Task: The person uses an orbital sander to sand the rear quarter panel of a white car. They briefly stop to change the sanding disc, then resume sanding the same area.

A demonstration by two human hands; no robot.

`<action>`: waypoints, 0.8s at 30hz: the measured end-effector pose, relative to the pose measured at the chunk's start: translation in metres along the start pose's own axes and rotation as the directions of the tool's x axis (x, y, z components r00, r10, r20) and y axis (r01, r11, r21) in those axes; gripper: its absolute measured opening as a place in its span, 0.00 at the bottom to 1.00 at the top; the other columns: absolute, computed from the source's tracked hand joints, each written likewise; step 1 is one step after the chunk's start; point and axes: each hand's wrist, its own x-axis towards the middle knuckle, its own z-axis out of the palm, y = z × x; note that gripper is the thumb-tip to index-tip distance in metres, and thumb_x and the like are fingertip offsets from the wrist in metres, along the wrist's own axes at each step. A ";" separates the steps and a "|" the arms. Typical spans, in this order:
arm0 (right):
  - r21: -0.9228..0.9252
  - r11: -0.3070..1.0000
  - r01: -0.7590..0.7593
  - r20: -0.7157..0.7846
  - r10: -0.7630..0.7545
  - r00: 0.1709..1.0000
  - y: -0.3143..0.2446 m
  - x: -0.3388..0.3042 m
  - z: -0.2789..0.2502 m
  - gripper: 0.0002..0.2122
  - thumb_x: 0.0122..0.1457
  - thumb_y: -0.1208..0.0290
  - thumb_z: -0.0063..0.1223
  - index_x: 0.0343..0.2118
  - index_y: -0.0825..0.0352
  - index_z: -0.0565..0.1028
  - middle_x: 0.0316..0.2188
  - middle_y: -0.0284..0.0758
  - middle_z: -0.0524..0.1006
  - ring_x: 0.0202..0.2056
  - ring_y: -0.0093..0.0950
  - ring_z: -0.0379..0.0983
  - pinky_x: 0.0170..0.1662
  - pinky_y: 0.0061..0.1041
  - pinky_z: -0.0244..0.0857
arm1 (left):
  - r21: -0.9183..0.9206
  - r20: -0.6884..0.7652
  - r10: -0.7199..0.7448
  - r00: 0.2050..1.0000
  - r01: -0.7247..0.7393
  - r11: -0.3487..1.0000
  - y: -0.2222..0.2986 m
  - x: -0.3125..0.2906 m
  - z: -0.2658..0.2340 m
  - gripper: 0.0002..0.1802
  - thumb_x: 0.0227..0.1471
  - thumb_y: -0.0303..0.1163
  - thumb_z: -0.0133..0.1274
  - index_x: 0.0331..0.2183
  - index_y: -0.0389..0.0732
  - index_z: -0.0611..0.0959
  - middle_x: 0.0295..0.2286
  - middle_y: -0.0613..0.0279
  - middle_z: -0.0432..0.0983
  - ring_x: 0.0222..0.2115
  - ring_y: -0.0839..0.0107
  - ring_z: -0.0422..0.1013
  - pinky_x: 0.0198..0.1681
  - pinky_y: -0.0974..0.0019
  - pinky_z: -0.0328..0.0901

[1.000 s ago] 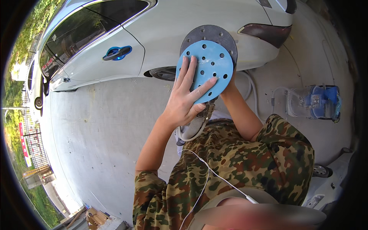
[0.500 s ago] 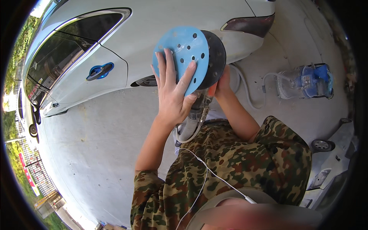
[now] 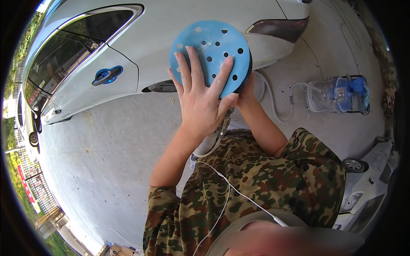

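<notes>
A round blue sanding disc (image 3: 232, 43) with several holes faces up in front of me, whitish dust on it. My left hand (image 3: 198, 98) lies over its lower left part, fingers spread flat and thumb by the lower edge. Behind the disc, a dark rim of the sander's round backing pad (image 3: 249, 72) shows at the right. My right hand (image 3: 247, 94) is wrapped round the sander from below right; its fingers are mostly hidden. A ribbed grey hose (image 3: 209, 144) runs down from the tool toward my body.
A pale car (image 3: 171, 32) stands ahead, with blue film round its door handle (image 3: 107, 76). To the right, a blue and clear dust extractor (image 3: 337, 94) sits on the grey floor (image 3: 106, 145) with a hose attached. Another car (image 3: 363, 175) is at the lower right.
The blue disc has shifted right and up over the black pad, covering most of it. My left hand moved with it, also to the right. My right hand stays on the sander.
</notes>
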 end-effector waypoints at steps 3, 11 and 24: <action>0.032 0.999 -0.038 0.033 0.037 0.999 0.001 0.001 0.001 0.30 0.66 0.47 0.51 0.62 0.67 0.73 0.55 0.44 0.81 0.51 0.36 0.83 0.55 0.39 0.80 | 0.038 0.034 0.006 0.999 -0.008 0.999 0.007 -0.003 0.000 0.36 0.68 0.70 0.37 0.70 0.71 0.69 0.72 0.24 0.39 0.72 0.22 0.33 0.66 0.15 0.31; 0.050 0.995 -0.084 0.054 0.081 0.995 0.007 0.002 -0.005 0.30 0.65 0.47 0.52 0.62 0.66 0.73 0.55 0.43 0.81 0.51 0.37 0.83 0.55 0.41 0.80 | 0.094 0.078 -0.031 0.996 0.024 0.995 0.010 -0.012 0.001 0.36 0.67 0.68 0.40 0.71 0.72 0.69 0.72 0.24 0.39 0.73 0.23 0.32 0.66 0.15 0.31; 0.045 0.996 -0.074 0.045 0.072 0.996 0.011 0.004 -0.005 0.31 0.64 0.47 0.52 0.62 0.65 0.72 0.55 0.42 0.80 0.52 0.38 0.82 0.54 0.44 0.80 | 0.141 0.071 -0.037 0.997 0.026 0.990 0.006 -0.015 -0.002 0.35 0.66 0.69 0.41 0.70 0.73 0.70 0.72 0.25 0.40 0.73 0.24 0.33 0.68 0.17 0.31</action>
